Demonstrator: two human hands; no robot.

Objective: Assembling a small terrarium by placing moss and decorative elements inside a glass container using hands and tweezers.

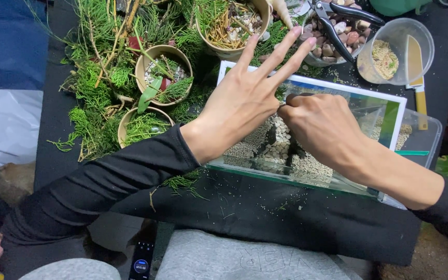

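Your right hand (323,129) is curled shut, fingertips pinching a small dark piece (297,97) whose kind can't be made out, over the middle of the glass tank (307,179). Your left hand (245,101) meets it thumb to fingertips, while its three long fingers fan out straight toward the table's far edge; it grips nothing of its own that shows. Below both hands, inside the tank, lie pale gravel (312,166) and a heap of pebbles (277,148). The tank sits at the middle of the black table (265,212). To its left, three paper cups (157,70) stand among green sprigs (99,88). At the far right, pliers (333,28) rest on a bowl of stones (338,41), beside a clear tub (397,49).
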